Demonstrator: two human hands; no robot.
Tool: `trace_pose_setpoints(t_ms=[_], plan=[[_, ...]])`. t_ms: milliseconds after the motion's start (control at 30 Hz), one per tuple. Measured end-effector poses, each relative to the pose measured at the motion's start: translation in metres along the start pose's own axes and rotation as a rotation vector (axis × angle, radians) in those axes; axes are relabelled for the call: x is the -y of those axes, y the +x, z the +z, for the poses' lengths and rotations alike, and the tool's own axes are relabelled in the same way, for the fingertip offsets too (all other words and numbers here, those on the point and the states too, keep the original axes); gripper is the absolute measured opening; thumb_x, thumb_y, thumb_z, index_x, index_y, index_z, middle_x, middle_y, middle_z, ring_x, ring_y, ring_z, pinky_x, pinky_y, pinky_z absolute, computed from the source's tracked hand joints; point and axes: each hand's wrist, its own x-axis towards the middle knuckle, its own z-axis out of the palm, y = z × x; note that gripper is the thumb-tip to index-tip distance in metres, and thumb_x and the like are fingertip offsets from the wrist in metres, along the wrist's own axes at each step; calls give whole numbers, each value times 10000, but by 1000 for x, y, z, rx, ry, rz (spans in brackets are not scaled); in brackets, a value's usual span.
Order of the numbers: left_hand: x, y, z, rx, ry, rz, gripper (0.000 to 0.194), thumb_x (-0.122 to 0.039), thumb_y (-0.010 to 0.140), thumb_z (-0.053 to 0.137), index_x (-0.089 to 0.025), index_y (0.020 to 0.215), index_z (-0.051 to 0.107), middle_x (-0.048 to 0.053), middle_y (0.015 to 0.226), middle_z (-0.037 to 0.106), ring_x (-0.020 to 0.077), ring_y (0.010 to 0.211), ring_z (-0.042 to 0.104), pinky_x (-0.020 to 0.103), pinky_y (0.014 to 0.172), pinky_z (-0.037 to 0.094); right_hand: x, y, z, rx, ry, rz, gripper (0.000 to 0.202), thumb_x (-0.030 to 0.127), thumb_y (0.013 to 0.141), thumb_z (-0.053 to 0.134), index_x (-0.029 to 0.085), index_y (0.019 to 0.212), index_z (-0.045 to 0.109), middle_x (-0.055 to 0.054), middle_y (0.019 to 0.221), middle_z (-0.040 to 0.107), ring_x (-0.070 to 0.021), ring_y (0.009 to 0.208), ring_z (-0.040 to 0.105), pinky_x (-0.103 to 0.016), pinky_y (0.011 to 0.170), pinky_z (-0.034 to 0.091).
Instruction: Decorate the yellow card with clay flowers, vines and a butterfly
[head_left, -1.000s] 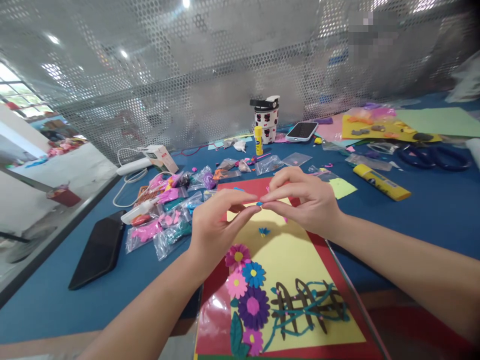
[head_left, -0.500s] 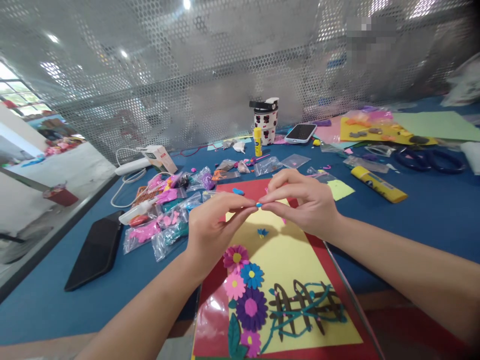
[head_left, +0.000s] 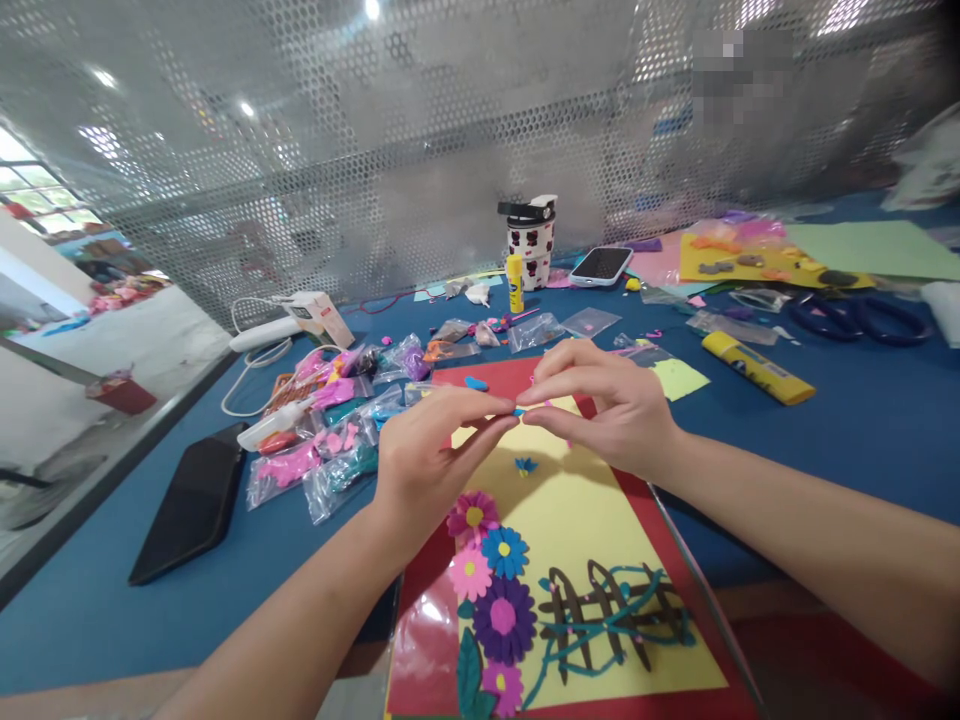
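Note:
A tiny piece of blue clay [head_left: 518, 411] is pinched at the fingertips of my left hand [head_left: 431, 450], above the yellow sheet. Close against its other end is my right hand [head_left: 611, 405], thumb and index finger slightly parted around the clay's tip. Below them lies a small blue clay flower [head_left: 526, 467] with a bit of yellow. The yellow sheet [head_left: 577, 500] on a red backing carries a column of clay flowers [head_left: 502, 615] and a brown clay fence [head_left: 600, 620] wound with teal vines. A larger blue clay lump [head_left: 475, 383] rests on the red margin.
Bagged clay [head_left: 330, 440] and a black tablet-like slab [head_left: 191, 505] lie left. Behind stand a glue stick [head_left: 515, 284] and a lidded cup [head_left: 532, 245], beside a phone [head_left: 602, 266]. Rightward are a yellow tube [head_left: 757, 368], dark-handled scissors [head_left: 859, 318] and coloured paper [head_left: 877, 250].
My right thumb and index finger have parted slightly from their pinch on the blue clay. My left hand keeps its pinch almost in the same place.

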Motion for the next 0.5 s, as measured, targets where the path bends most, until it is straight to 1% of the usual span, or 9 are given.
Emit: trace_pose_setpoints(t_ms=[67, 133, 200, 333, 500], plan=[[-1, 1, 0, 2, 2, -13, 54, -188, 830, 701, -208, 869, 671, 8, 819, 754, 113, 754, 691, 236, 728, 559, 0, 1, 0, 1, -8, -7, 119, 215, 798, 731, 246, 911, 710, -3, 799, 671, -132, 735, 627, -307, 678, 491], [-1, 1, -1, 10, 3, -18, 51, -195, 832, 700, -212, 871, 673, 8, 821, 755, 118, 754, 693, 242, 726, 562, 1, 1, 0, -6, -15, -19, 82, 211, 804, 721, 244, 878, 707, -3, 791, 669, -134, 728, 627, -308, 671, 489], [-1, 0, -1, 15, 1, -18, 78, -199, 825, 708, -212, 896, 677, 7, 832, 757, 113, 736, 694, 234, 706, 564, 1, 2, -1, -8, -20, -28, 50, 199, 811, 712, 237, 842, 703, -4, 786, 665, -132, 720, 626, -306, 663, 484], [-1, 0, 0, 17, -12, -23, 131, -201, 814, 721, -208, 939, 681, 8, 861, 759, 102, 715, 693, 215, 685, 566, 1, 2, -1, 8, -16, -34, 53, 181, 810, 710, 224, 836, 692, -5, 792, 671, -131, 732, 628, -305, 673, 479], [1, 1, 0, -16, 0, 53, 89, -170, 800, 731, -183, 871, 680, 14, 799, 752, 108, 739, 695, 216, 713, 565, 1, 3, 0, 7, 14, -40, 101, 194, 813, 713, 228, 893, 662, -1, 789, 695, -141, 746, 635, -321, 706, 483]])
